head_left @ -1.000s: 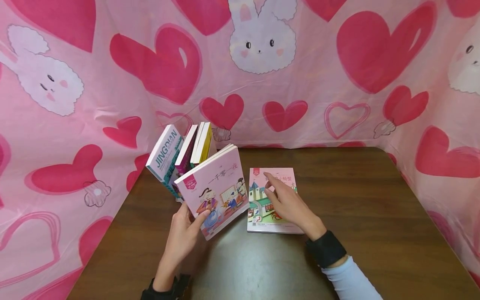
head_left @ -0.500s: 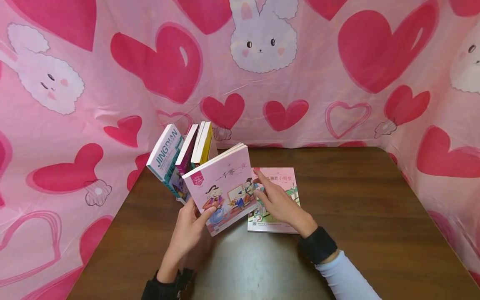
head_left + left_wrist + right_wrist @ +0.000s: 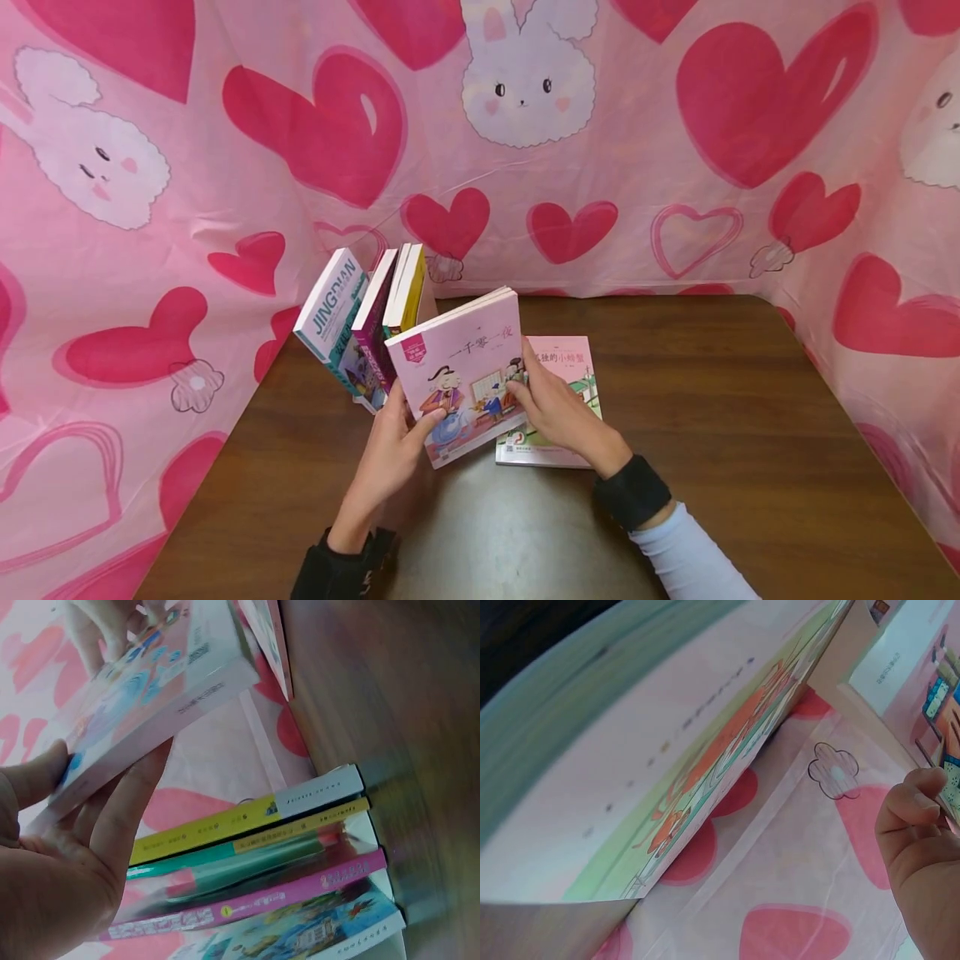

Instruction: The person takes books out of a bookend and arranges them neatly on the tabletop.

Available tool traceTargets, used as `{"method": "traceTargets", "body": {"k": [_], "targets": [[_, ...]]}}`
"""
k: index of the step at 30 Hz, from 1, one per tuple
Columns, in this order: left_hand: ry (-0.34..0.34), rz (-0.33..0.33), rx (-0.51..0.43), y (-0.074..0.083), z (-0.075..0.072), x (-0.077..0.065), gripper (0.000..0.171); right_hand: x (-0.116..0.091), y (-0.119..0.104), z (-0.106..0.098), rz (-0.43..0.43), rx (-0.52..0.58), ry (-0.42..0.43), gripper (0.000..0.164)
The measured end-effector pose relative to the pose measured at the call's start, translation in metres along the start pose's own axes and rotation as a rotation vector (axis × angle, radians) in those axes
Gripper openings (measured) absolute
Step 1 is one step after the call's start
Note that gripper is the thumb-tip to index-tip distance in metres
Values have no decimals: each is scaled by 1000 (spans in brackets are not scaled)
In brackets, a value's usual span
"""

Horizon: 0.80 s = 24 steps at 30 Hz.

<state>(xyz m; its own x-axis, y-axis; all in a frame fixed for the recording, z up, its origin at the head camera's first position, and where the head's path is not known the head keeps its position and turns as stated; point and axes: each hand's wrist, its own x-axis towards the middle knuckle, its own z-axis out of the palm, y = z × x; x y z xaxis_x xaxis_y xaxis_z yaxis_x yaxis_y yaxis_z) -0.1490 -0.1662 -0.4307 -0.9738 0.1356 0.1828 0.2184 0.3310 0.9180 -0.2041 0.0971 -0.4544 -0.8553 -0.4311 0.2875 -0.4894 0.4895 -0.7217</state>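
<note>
A pink picture book with cartoon figures on its cover is held tilted above the table. My left hand grips its lower left side, thumb on the cover and fingers behind, as the left wrist view also shows. At its right edge my right hand pinches it, with the thumb on the front. Beneath the right hand lies a second pink book, partly covered by the hand and the held book. In the right wrist view this lying book looms close at the left.
Several books stand upright at the left, just behind the held one: a teal and white book, a purple-spined book and a yellow book. They rest on a dark wooden table. Pink heart-patterned cloth hangs around it.
The left hand has carried the held book to the right, over part of the lying book. My right hand has moved left from above the lying book and taken hold of the held book's right edge.
</note>
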Motion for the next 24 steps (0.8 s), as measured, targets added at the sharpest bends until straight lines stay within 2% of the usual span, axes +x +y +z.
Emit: {"method": "traceTargets", "body": {"k": [7,14,21,24], "targets": [[73,36,13,0,10,5,58,-1,1,1,1,-68,41,68],[134,106,36,-3,20,13,57,-6,4,-1,15,-44,69,80],[236,127,49,-3,31,16,76,-7,6,-4,-17,-57,119,86],[270,151,49,-3,38,17,77,-8,7,-5,-10,-82,140,87]]}}
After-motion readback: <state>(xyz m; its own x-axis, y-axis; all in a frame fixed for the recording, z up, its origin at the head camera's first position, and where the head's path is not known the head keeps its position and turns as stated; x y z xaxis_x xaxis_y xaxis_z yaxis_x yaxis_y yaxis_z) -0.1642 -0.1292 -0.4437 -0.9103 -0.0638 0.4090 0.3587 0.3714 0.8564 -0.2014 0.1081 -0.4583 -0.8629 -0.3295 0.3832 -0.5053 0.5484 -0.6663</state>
